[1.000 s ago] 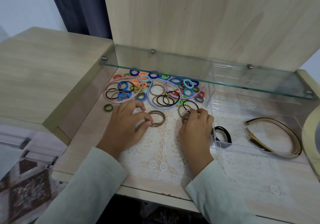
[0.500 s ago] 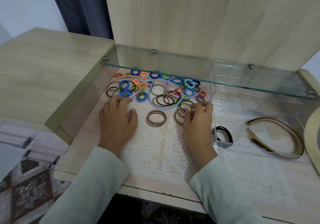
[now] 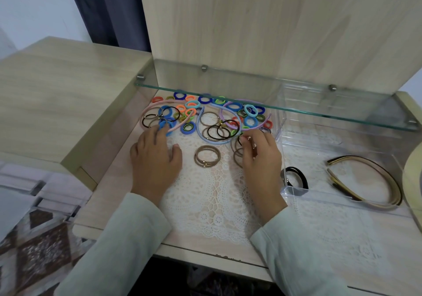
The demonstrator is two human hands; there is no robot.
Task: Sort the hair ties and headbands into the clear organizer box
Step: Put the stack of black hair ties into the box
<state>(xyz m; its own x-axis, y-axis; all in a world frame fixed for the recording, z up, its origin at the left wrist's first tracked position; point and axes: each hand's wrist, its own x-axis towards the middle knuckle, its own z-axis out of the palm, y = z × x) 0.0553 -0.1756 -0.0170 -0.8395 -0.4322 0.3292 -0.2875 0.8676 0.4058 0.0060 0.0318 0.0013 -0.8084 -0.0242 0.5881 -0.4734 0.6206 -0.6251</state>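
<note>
Left hand [image 3: 155, 158] flat on the lace mat [image 3: 205, 199], fingers nearly straight, gripping nothing, tips at the near edge of the heap of coloured hair ties [image 3: 205, 115]. Right hand [image 3: 260, 158] with fingers curled, pinching loose brown ties [image 3: 235, 158], at 3 o'clock of a stack of brown ties [image 3: 207, 156] between both hands. Clear box [image 3: 294, 191] further toward 3 o'clock, just beside the right hand: black ties [image 3: 299, 177] in its near-left compartment, tan headbands [image 3: 370, 181] in the larger one.
</note>
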